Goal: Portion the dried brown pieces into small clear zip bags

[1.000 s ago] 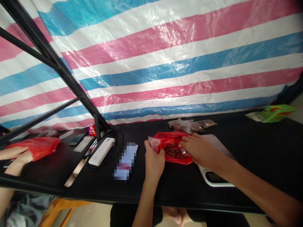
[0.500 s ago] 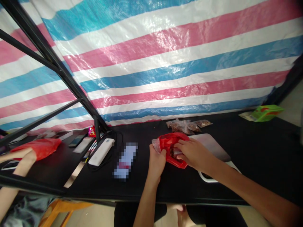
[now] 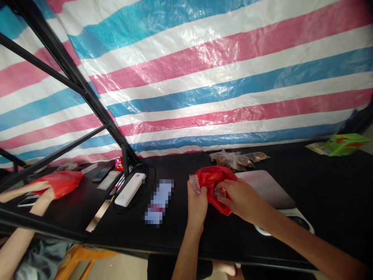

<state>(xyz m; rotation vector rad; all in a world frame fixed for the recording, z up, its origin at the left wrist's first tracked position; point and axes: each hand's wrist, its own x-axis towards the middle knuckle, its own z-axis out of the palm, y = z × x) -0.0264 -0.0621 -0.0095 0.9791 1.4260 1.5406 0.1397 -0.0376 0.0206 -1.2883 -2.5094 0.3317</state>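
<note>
Plainly, left hand (image 3: 197, 204) pinches clear bag (image 3: 194, 181); right hand (image 3: 243, 197) at red bag (image 3: 210, 175), grip unclear (green packet (image 3: 344, 146): print blurred).

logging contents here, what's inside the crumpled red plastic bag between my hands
Your right hand holds a small, shiny, see-through item, too blurred to identify, in the red bag. Its folds and that hand cover the bottom, so other contents cannot be seen.

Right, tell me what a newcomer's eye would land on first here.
Likely the striped plastic sheet in pink, white and blue, across the background behind the black table. Next, the bright red bag on the table, between the left hand and the right hand.
</note>
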